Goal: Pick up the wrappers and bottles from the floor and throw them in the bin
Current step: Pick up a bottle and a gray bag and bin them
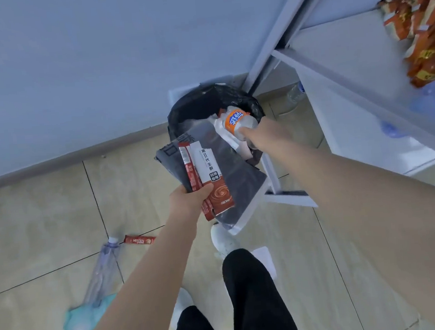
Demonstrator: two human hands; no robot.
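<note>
A bin lined with a black bag [180,110] stands by the wall at the foot of a white shelf. My right hand [254,138] is over its opening, shut on a clear bottle with an orange label [236,119] and some white wrapper. My left hand [188,201] is just in front of the bin, shut on a bundle of wrappers [212,175]: a large dark grey bag and red and white sachets. On the floor to the left lie a clear empty bottle [102,272], a red sachet [139,240] and a teal wrapper [77,324].
A white shelf unit [349,95] rises to the right of the bin, with orange snack packs [425,30] on it and a clear bottle [294,95] on the floor beneath. My legs and white shoes [224,239] stand on the beige tiled floor. A white paper [265,259] lies by my foot.
</note>
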